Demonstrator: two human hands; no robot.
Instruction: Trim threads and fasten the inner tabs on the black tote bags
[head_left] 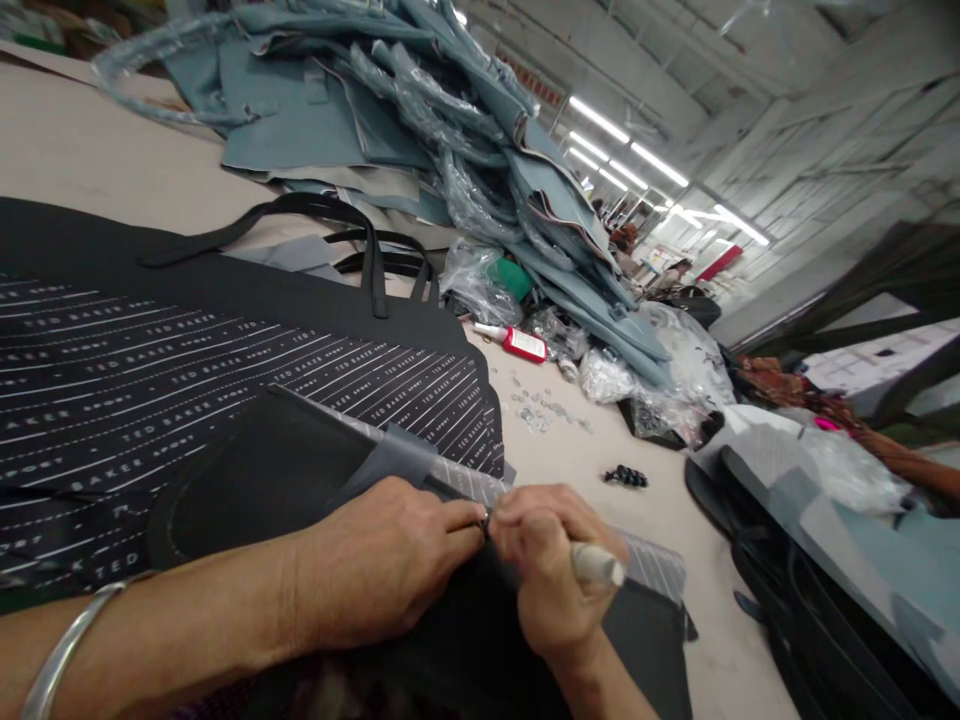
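A black bag panel (262, 470) lies under both hands, with a strip of clear film (465, 480) along its edge. My left hand (390, 555) pinches that edge, its fingertips against a tiny shiny metal piece (486, 518). Close beside it, my right hand (551, 570) is closed around a tool with a pale rounded handle (598, 565). The tool's tip is hidden by the fingers, and its kind cannot be made out. Beneath the panel, to the left, spreads a black bag (225, 375) with white printed lettering and black handles (375, 265).
Blue-grey bags (322, 120) wrapped in plastic are heaped at the back. A red bottle with a white nozzle (523, 344), small metal rings (540, 412) and a cluster of black pieces (625, 477) lie on the table. More black straps (780, 600) are at the right.
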